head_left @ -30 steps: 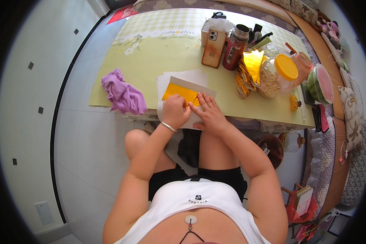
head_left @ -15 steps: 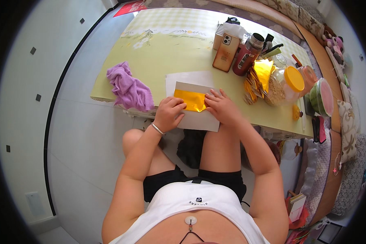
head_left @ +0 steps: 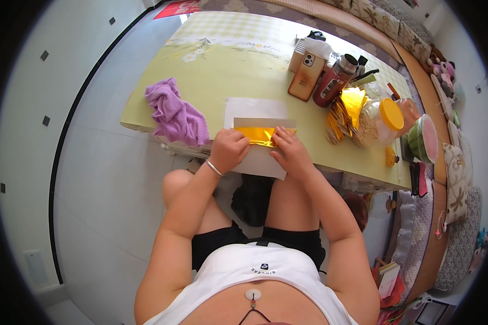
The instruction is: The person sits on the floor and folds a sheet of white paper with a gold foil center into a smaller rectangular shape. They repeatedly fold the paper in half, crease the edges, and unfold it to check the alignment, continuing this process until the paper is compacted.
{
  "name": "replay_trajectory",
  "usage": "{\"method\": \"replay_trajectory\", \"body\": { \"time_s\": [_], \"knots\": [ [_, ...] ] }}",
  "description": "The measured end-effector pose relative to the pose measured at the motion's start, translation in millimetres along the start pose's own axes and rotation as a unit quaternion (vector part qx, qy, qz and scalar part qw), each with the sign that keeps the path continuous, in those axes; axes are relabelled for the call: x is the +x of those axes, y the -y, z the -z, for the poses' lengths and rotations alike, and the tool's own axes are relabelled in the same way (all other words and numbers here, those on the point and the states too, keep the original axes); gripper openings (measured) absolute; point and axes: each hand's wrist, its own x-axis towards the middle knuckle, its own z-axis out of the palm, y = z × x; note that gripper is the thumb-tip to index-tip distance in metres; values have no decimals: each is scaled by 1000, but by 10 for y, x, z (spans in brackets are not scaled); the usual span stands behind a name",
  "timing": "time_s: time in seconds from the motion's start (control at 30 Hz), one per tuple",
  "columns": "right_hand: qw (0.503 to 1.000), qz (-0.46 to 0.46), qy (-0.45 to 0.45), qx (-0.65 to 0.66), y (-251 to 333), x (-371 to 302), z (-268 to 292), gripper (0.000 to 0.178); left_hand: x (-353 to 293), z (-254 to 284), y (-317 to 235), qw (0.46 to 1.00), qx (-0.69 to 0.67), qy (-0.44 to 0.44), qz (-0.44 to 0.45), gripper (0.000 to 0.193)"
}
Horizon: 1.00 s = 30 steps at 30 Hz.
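Note:
A sheet of gold foil paper (head_left: 259, 136) lies near the table's front edge, its shiny side folded into a band and a plain greyish strip (head_left: 261, 122) showing beyond it. My left hand (head_left: 229, 150) pinches the left end of the band, fingers curled. At the right end, the fingers of my right hand (head_left: 293, 151) press on the foil, thumb on the near side. Beneath lies white paper (head_left: 261, 163), which reaches past the table edge over my lap. What the fingertips cover is hidden.
A purple cloth (head_left: 177, 115) lies left of my hands. To the right stand a phone (head_left: 307, 76), a dark red bottle (head_left: 335, 82), a bundle of folded gold paper (head_left: 348, 111), a yellow-lidded jar (head_left: 375, 122) and a watermelon-patterned container (head_left: 424, 140).
The gold band has become narrower, its near edge turned away from me. My right hand has moved slightly onto the foil. The whole view has shifted a little.

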Motion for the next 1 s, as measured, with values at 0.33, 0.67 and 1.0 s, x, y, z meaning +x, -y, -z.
{"method": "replay_trajectory", "body": {
  "time_s": [0.33,0.67,1.0],
  "knots": [
    [992,-60,-96,59,282,86,-215,21,-6,-7,73,977,-175,17,119,15],
    [980,-94,-172,37,367,166,-358,23,12,-123,146,970,-104,-4,221,12],
    [975,-138,-173,-13,444,211,-381,17,48,-164,105,969,-68,12,237,15]
  ]
}}
